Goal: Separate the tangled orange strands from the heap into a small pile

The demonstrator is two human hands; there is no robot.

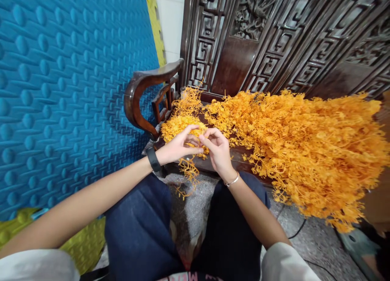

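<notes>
Carved dark bench [233, 63]; orange strands [323, 147] frilly, tangled; left hand [179, 146] open; right hand [219, 153] pinched shut, contents unclear.

A compact pile of thin, curly yellow-orange sprigs [175, 128] lies loosely matted on the dark wooden seat [210, 165], partly hidden. At its 12 o'clock is a looser, paler orange tangle [189, 101], wiry and branching. At its 5 o'clock, a sparse orange sprig [189, 171] hangs over the seat's near edge, tips downward. At its 3 o'clock spreads a far larger, bushy orange heap [323, 147], densely layered, its 4 o'clock side spilling past the edge.
</notes>
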